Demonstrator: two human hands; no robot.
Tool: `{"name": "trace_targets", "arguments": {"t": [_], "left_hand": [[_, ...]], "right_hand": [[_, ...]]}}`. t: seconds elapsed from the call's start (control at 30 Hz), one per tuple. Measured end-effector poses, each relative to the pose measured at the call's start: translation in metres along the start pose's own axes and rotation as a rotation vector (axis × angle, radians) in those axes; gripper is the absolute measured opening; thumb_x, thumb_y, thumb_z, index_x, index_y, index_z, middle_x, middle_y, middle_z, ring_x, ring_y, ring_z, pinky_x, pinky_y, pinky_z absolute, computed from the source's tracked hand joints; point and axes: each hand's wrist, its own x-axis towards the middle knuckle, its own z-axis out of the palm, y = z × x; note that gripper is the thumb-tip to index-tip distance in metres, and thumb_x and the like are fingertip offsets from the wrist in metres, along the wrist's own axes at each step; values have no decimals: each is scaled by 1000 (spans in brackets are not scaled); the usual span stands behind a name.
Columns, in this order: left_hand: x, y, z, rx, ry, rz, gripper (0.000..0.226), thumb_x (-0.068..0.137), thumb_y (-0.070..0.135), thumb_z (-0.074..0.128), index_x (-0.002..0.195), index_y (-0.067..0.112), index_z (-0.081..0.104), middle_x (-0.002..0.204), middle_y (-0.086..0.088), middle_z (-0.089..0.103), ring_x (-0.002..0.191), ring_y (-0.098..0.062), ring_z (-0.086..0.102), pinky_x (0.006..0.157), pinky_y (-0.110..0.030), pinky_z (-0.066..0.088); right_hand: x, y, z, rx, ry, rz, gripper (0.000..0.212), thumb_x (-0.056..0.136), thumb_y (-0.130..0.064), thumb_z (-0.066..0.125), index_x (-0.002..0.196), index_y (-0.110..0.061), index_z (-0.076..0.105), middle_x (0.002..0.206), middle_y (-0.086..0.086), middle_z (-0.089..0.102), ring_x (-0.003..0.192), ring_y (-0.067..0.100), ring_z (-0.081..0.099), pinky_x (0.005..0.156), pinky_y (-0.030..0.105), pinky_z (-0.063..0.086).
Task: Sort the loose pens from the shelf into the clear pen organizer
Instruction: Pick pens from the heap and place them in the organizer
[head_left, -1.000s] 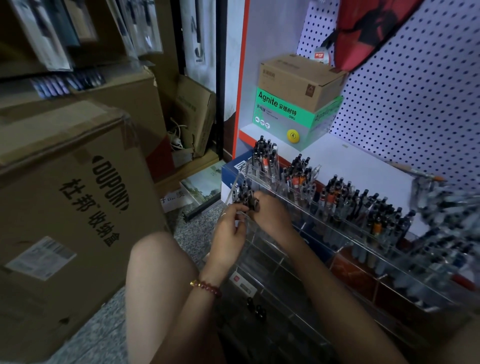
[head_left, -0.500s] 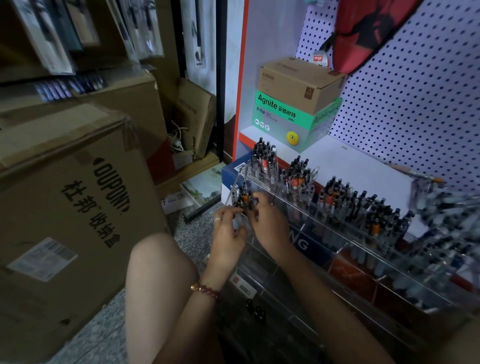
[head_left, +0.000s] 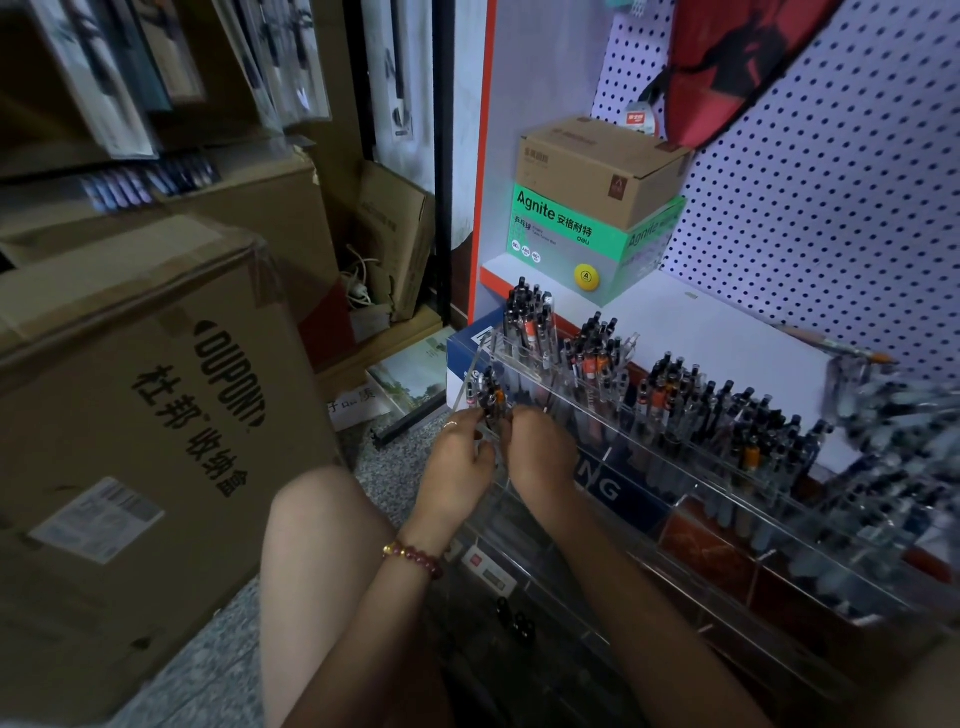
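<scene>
Crouched at the left end of the clear pen organizer (head_left: 670, 457); pinching a small bunch of pens (head_left: 488, 397) there with the left hand (head_left: 457, 467), fingers curled against the lower barrels; gripping the same bunch from the other side with the right hand (head_left: 540, 457), fingertips curled in, just beside the left; keeping the bunch upright at the organizer's leftmost front compartment; cannot tell whether seated in it or held above, tips hidden behind the fingers; wearing a red beaded bracelet (head_left: 415, 558) on the left wrist, nearer than the organizer; facing stocked pens (head_left: 675, 395) upright along the organizer's rear tiers, blurred at its right end; behind the organizer, a white shelf (head_left: 717, 338) bearing a green Agnite box (head_left: 582, 234) with a brown carton (head_left: 597, 166) on top; left of the organizer, a large DUPONT cardboard box (head_left: 156, 415).
</scene>
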Motion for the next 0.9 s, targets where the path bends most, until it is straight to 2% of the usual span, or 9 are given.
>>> {"name": "trace_targets", "arguments": {"t": [0.13, 0.23, 0.3, 0.37, 0.43, 0.5, 0.6, 0.77, 0.9], "left_hand": [[3, 1, 0, -75, 179, -77, 28, 88, 5, 64, 116, 6, 61, 104, -5, 64, 86, -9, 58, 70, -12, 43], [9, 0, 0, -145, 206, -144, 26, 80, 4, 73, 95, 17, 56, 84, 5, 61, 75, -10, 59, 62, -9, 45], [14, 0, 1, -122, 217, -136, 27, 79, 3, 74, 89, 17, 54, 76, 6, 57, 71, -13, 59, 59, -13, 45], [17, 2, 4, -108, 252, -121, 25, 79, 4, 75, 87, 16, 54, 75, 7, 56, 70, -16, 60, 59, -16, 46], [19, 4, 5, -115, 304, -104, 24, 78, 6, 76, 85, 17, 56, 74, 11, 56, 71, -11, 59, 61, -17, 47], [22, 8, 5, -83, 352, -92, 24, 77, 11, 77, 84, 20, 56, 72, 13, 56, 71, -7, 58, 61, -22, 49], [25, 8, 6, -14, 344, -79, 25, 77, 14, 77, 82, 22, 54, 72, 10, 58, 70, -10, 58, 56, -28, 46], [23, 1, 8, 64, 343, -70, 28, 76, 15, 77, 79, 20, 50, 68, 11, 53, 65, -10, 53, 52, -26, 39], [21, -4, 8, 17, 366, -73, 25, 77, 13, 77, 83, 19, 53, 71, 12, 55, 70, -10, 56, 55, -27, 45]], "right_hand": [[-7, 4, 4, 70, 11, -15, 24, 101, -16, 41, 115, -10, 60, 106, 7, 67, 93, 22, 64, 65, 25, 36], [-12, 9, 4, 168, 31, -39, 32, 99, -12, 43, 128, -12, 56, 110, 6, 67, 94, 20, 64, 67, 25, 41], [-14, 12, 4, 216, 41, -69, 30, 97, -11, 43, 124, -12, 58, 105, 5, 68, 88, 18, 64, 64, 26, 40], [-16, 14, 4, 226, 33, -103, 24, 96, -9, 44, 114, -12, 60, 97, 5, 67, 83, 18, 63, 62, 28, 41], [-16, 16, 3, 205, 5, -143, 21, 96, -9, 44, 109, -12, 60, 95, 3, 66, 85, 19, 63, 68, 32, 49], [-16, 17, 3, 171, -23, -169, 23, 96, -9, 43, 111, -11, 60, 100, 4, 66, 89, 19, 63, 73, 32, 50], [-15, 17, 4, 141, -43, -193, 29, 96, -8, 42, 121, -13, 57, 101, 5, 66, 88, 19, 62, 70, 29, 47], [-16, 19, 6, 182, -60, -182, 34, 96, -9, 44, 129, -16, 52, 101, 1, 65, 79, 13, 58, 64, 25, 44], [-18, 18, 10, 212, 13, -89, 33, 97, -14, 45, 129, -14, 47, 105, 1, 65, 76, 11, 56, 60, 25, 45]]}}
